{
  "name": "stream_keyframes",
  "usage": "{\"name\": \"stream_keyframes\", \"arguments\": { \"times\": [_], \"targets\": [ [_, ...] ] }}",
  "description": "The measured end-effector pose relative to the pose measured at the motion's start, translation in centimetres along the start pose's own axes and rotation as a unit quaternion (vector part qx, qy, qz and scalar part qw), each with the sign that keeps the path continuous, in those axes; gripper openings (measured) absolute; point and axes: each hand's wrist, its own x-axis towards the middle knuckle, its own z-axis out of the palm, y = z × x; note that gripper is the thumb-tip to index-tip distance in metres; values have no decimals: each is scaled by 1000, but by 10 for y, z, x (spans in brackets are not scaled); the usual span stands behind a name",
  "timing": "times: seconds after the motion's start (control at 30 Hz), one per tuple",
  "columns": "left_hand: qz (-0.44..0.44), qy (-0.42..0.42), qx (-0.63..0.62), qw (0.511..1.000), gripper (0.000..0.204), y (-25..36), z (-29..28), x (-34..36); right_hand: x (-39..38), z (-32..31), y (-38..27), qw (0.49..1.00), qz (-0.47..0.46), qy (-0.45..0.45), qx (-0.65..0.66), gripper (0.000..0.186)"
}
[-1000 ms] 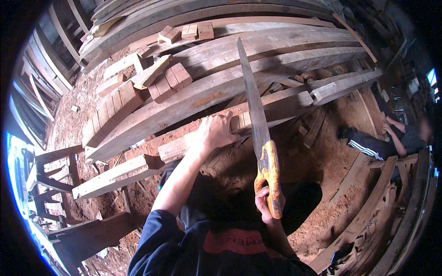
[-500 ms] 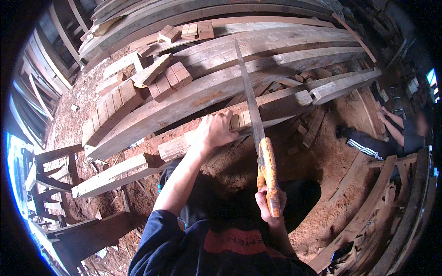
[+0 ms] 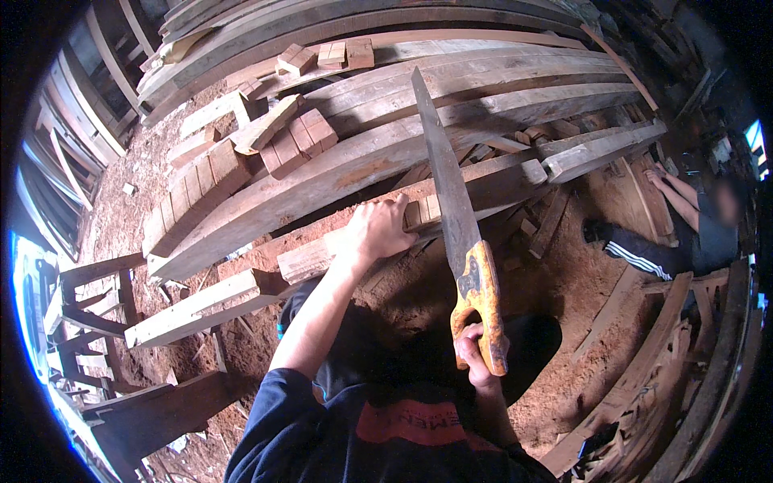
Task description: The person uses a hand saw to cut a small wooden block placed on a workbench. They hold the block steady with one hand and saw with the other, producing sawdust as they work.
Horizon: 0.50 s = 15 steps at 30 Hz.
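In my right hand (image 3: 477, 354) is a handsaw (image 3: 451, 181) with a worn yellow handle, my fingers wrapped through its grip. The long blade points away from me and crosses above the near timber, its flat side partly turned into view. Whether its teeth touch the wood I cannot tell. My left hand (image 3: 377, 229) presses on a short wooden piece (image 3: 306, 259) lying along the near timber, thumb and fingers closed over it. Just right of those fingers, small light blocks or cut sections (image 3: 423, 211) show beside the blade.
Long thick beams (image 3: 362, 149) lie across beyond the timber, with stacked wood blocks (image 3: 299, 143) on them. A wooden trestle (image 3: 153, 410) stands at lower left. Sawdust covers the ground (image 3: 555, 322). Another person (image 3: 696, 217) sits at right, hands on a board.
The saw has rolled so that more of its blade's flat side shows, and its handle has shifted slightly right. My left hand stays in place. The other person's arms have moved slightly.
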Motion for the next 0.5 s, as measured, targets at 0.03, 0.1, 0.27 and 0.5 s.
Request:
{"name": "stream_keyframes", "arguments": {
  "times": [0.03, 0.1, 0.27, 0.5],
  "targets": [
    [3, 5, 3, 1000, 57, -1, 1, 0, 0, -2, 3, 995, -50, -18, -81, 12],
    [9, 10, 4, 1000, 58, -3, 5, 1, -1, -3, 5, 983, -76, -30, -165, 12],
    [9, 14, 4, 1000, 58, -3, 7, 2, -2, 0, -1, 989, -22, -8, -145, 15],
    [14, 17, 14, 1000, 59, -8, 12, 3, 1, -6, 4, 998, -30, -32, -42, 11]
  ]
}}
